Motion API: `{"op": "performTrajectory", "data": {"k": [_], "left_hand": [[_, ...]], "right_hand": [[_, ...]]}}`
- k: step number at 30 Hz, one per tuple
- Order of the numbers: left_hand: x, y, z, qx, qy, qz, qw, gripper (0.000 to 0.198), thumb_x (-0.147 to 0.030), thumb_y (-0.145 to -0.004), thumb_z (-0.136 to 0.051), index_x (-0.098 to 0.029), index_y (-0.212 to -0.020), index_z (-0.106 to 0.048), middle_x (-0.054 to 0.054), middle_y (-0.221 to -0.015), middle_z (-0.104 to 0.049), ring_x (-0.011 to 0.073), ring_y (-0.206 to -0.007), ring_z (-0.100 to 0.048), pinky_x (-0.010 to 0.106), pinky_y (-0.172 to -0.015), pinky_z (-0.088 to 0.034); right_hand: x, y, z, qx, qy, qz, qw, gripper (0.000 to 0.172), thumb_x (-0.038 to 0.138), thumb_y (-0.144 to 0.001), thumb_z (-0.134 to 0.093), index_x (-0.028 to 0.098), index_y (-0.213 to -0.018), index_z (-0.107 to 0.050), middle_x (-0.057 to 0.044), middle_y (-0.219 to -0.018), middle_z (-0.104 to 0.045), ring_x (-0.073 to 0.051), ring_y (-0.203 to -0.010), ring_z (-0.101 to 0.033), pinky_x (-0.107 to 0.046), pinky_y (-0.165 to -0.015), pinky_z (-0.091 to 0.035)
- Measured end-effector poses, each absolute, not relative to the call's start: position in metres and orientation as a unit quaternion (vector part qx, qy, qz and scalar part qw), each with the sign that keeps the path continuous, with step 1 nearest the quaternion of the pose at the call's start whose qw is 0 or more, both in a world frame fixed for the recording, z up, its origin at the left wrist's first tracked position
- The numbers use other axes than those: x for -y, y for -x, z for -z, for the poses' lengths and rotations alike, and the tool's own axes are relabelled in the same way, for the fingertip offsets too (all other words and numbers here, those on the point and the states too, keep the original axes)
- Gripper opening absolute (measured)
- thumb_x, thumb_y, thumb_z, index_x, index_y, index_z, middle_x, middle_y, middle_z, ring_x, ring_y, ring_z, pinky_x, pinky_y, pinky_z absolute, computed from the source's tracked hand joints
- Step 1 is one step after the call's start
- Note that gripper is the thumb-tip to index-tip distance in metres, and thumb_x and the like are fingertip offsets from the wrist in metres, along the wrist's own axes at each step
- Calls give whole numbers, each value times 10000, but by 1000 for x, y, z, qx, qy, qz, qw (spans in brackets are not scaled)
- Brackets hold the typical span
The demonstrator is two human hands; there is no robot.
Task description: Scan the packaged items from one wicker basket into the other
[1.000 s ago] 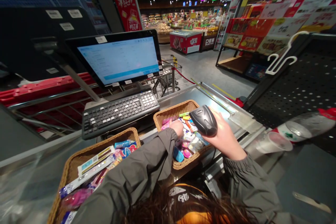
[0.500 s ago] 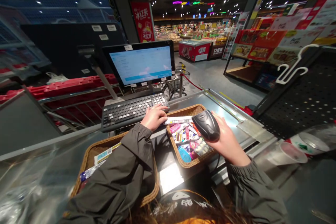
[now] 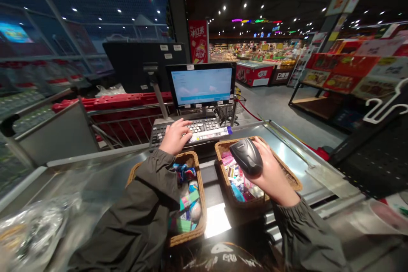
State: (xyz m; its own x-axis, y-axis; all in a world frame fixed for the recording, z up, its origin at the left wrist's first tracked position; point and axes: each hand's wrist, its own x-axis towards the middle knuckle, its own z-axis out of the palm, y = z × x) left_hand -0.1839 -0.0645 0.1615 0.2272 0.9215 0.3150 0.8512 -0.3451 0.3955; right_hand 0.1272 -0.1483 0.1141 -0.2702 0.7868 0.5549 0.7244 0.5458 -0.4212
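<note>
My left hand (image 3: 175, 137) is over the near left part of the black keyboard (image 3: 204, 124), above the left wicker basket (image 3: 201, 197). It grips one end of a long, slim white package (image 3: 211, 134) with a purple tip, which points right across the keyboard's front edge. My right hand (image 3: 269, 174) is wrapped round a black handheld barcode scanner (image 3: 247, 156), held over the right wicker basket (image 3: 223, 178). Small colourful packets (image 3: 236, 174) lie in that basket. Wrapped items (image 3: 189, 199) fill the visible part of the left basket; my left sleeve hides the rest.
Behind the keyboard stands a lit monitor (image 3: 204, 87), with a second dark screen (image 3: 143, 66) seen from the back. A metal counter (image 3: 95, 178) surrounds the baskets. Clear plastic packaging (image 3: 35, 229) lies at the near left. White hooks (image 3: 384, 108) hang on the right.
My left hand has moved left along the keyboard, taking the slim package away from the right basket. The scanner stays over the right basket. The view has turned left.
</note>
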Motion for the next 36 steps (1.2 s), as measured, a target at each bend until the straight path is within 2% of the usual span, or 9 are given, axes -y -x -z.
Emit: {"op": "performTrajectory", "data": {"k": [6, 14, 24, 36], "left_hand": [[80, 209, -165, -589, -759, -277, 29, 221, -290, -875, -487, -210, -712, -612, 14, -1422, -536, 325, -1446, -268, 751, -1081, -139], [97, 225, -165, -597, -749, -287, -15, 211, -247, -890, -486, -204, -715, -597, 1, -1447, -518, 310, -1469, -218, 746, -1095, -96], [100, 235, -166, -600, -743, -295, -12, 216, -240, -898, -473, -203, -712, -577, -4, -1440, -526, 306, -1469, -223, 748, -1092, -102], [99, 238, -161, -598, -743, -299, -9, 211, -248, -887, -473, -213, -718, -594, 0, -1416, -551, 303, -1462, -244, 740, -1095, -103]], "right_hand": [[144, -89, -124, 826, 444, -50, 345, 504, 223, -695, -631, 195, -1198, -613, -152, -1380, -509, -429, -1429, -263, -680, -1120, -219], [140, -61, -122, 841, 431, -64, 320, 400, 216, -678, -630, 195, -1076, -669, -141, -1385, -512, -430, -1441, -233, -702, -1105, -217], [142, -49, -121, 841, 434, -64, 317, 495, 204, -687, -623, 190, -1182, -635, -154, -1370, -528, -420, -1439, -251, -691, -1105, -228], [148, -48, -125, 842, 437, -80, 305, 476, 220, -706, -626, 186, -1180, -634, -154, -1397, -512, -419, -1439, -254, -691, -1112, -212]]}}
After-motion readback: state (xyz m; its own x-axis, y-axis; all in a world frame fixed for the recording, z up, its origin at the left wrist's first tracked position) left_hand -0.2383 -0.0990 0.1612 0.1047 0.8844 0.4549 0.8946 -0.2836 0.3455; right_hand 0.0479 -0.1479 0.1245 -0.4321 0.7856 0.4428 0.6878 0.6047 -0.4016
